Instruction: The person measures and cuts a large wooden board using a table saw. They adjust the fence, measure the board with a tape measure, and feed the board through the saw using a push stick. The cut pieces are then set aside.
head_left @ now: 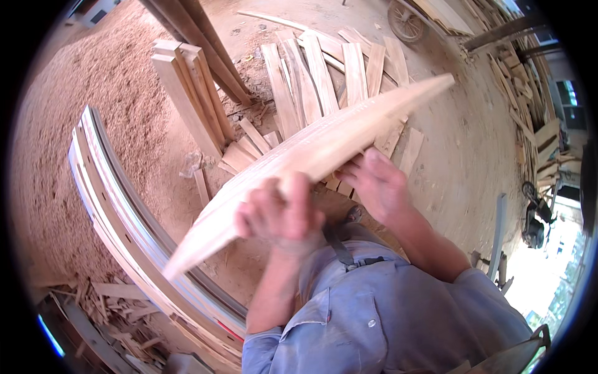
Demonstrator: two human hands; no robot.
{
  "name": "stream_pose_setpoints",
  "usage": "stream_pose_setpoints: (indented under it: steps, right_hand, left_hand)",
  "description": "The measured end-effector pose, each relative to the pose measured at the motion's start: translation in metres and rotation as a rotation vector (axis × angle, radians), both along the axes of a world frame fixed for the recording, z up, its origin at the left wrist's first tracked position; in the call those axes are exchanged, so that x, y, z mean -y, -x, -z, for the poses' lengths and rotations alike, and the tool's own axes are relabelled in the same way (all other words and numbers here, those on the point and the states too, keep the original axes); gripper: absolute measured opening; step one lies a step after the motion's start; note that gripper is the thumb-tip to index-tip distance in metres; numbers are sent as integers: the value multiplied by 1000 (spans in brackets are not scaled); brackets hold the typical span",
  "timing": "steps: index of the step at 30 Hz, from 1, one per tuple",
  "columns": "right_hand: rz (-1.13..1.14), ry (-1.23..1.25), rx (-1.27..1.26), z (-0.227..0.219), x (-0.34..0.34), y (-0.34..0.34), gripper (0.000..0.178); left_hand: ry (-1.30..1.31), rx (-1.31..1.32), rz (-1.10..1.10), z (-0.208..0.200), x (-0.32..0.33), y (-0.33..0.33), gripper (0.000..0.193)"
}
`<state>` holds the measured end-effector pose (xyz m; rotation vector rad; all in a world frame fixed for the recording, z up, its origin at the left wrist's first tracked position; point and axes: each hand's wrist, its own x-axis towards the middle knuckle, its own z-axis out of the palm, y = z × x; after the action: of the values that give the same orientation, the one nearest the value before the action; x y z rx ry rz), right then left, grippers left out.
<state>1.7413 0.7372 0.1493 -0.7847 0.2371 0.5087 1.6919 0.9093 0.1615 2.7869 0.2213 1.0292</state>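
Blue shirt [374,311] fills the near side. Beyond it, the left hand [280,215], half closed, and the right hand [381,187], fingers bent, hold one long board [324,142] at its near edge.

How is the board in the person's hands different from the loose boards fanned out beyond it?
The held board is in the left hand and right hand; the fanned boards are untouched. The held board is one piece; the fanned boards are many. The held board slants from lower left to upper right, while most fanned boards point away from the person. Both look like long, flat, pale wood.
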Motion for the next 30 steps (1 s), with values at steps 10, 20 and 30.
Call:
stream_pose_setpoints:
  steps: [10,20,30]
  right_hand:
    - [218,73,-256,-16,83,9,46]
    - [315,799,101,22,278,-108,39]
    - [504,767,-67,53,371,-129,42]
  left_hand:
    - [-158,70,98,10,149,36,22]
    - [-254,244,596,-6,284,-37,30]
    - [2709,4,-182,174,180,137,67]
